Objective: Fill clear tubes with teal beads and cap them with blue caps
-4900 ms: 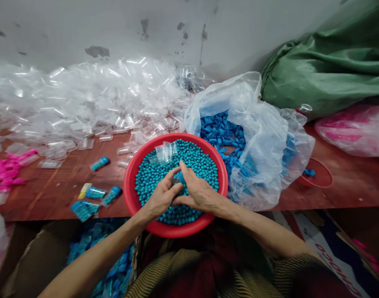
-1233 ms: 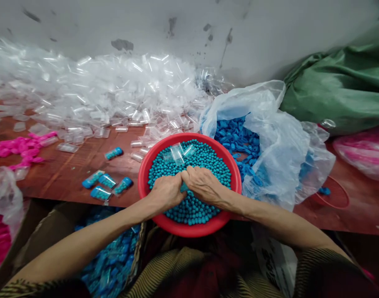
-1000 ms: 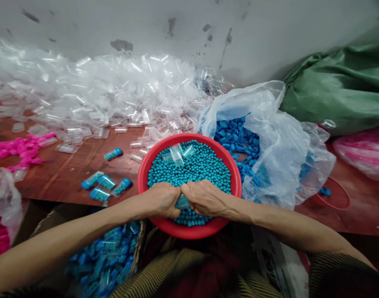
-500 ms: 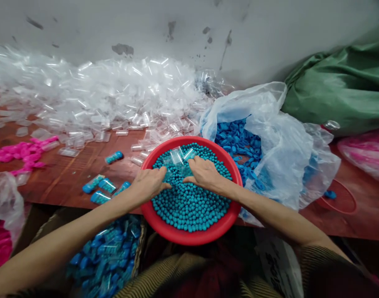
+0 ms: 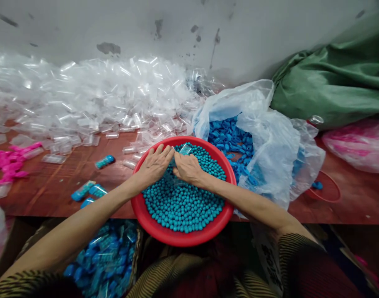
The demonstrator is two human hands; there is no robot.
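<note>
A red basin [image 5: 181, 239] is filled with small turquoise beads [image 5: 183, 211]. Over its far left part my left hand [image 5: 156, 163] is palm down, fingers long and close together, its thumb hidden. My right hand [image 5: 188, 169] curls in from the right, and the fingertips of both hands meet. Clear plastic tubes [image 5: 185, 149] show at and just beyond the fingertips, among the beads. Both hands appear closed on such tubes, though the fingers cover most of the grip.
Behind lies a large heap of clear tubes [image 5: 92, 99]. A plastic bag [image 5: 270, 136] holds blue caps [image 5: 229, 136]. Bead-filled tubes [image 5: 105, 162] lie left on the red table [image 5: 52, 186], beyond pink parts [image 5: 12, 161]. Below, a box holds filled tubes [image 5: 105, 256]. A green sack [image 5: 329, 82] stands right.
My hands have come together, the left turning palm down and moving up over the basin's far rim side. The tubes between them are now mostly covered. The view has shifted slightly right.
</note>
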